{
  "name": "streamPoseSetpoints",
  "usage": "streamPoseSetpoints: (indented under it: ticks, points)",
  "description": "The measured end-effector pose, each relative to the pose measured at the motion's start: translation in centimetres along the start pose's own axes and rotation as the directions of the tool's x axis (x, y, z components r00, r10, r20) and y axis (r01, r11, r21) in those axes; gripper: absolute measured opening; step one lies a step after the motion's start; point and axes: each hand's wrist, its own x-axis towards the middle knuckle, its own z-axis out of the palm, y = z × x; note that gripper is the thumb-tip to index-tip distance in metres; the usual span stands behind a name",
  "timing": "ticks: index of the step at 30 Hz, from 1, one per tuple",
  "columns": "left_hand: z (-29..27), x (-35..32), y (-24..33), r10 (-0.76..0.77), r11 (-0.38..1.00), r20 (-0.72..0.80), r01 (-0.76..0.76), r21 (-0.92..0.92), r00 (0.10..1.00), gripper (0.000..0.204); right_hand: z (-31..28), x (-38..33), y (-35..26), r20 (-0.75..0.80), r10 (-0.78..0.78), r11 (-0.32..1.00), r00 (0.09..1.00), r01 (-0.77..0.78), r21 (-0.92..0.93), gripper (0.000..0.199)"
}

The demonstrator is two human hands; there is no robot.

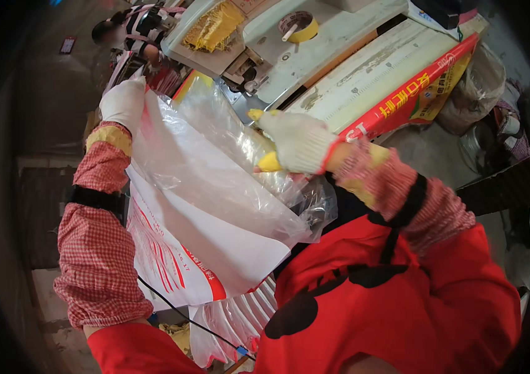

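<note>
My left hand [125, 103], in a white glove, is closed on the upper edge of a white sack [215, 249] with red print. The sack hangs slantwise across my front. A clear plastic liner [240, 146] lies along its right side and crumples at the lower end. My right hand [299, 140], in a white knit glove with yellow fingertips, is over the liner's right side. Its thumb and fingers are apart, with nothing visible between them. Just beyond is the metal plate [235, 100] of what looks like a sewing machine [271, 62].
A tape roll [302, 28] and a bundle of yellow strips [215, 28] lie on the machine. A red and yellow printed sheet [414, 93] covers the table's right edge. Pleated clear plastic [234, 321] and a black cord [178, 311] are below. Another person [140, 31] is at the far left.
</note>
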Motion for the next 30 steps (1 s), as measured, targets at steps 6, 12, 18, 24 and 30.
streamPoseSetpoints:
  ticks: [6,12,18,24,30]
  points:
    - [0.3,-0.1,-0.5,0.019,0.999,-0.026,-0.018,0.051,0.999,0.023,4.5,2.4,-2.3,0.167,0.089,0.634,0.982,-0.185,0.751,0.041]
    - [2.1,1.6,-0.8,0.027,0.997,0.031,-0.025,-0.074,0.999,0.036,6.0,3.4,-1.5,0.409,-0.008,0.91,0.913,-0.163,0.381,0.039]
    - [0.0,4.7,-4.5,0.072,0.997,0.265,-0.067,-0.029,0.961,0.03,7.6,4.3,-3.9,-0.131,-0.338,0.927,0.932,0.354,0.124,0.033]
    - [6.4,5.0,7.2,-0.192,0.941,-0.142,0.141,-0.309,0.971,0.021,5.9,0.8,-3.8,-0.067,-0.283,0.896,0.957,0.289,0.336,0.027]
    - [13.7,2.3,14.5,0.098,0.962,-0.469,-0.204,-0.182,0.878,0.014,3.6,-6.7,5.5,0.355,0.248,0.398,0.901,-0.429,0.811,0.044]
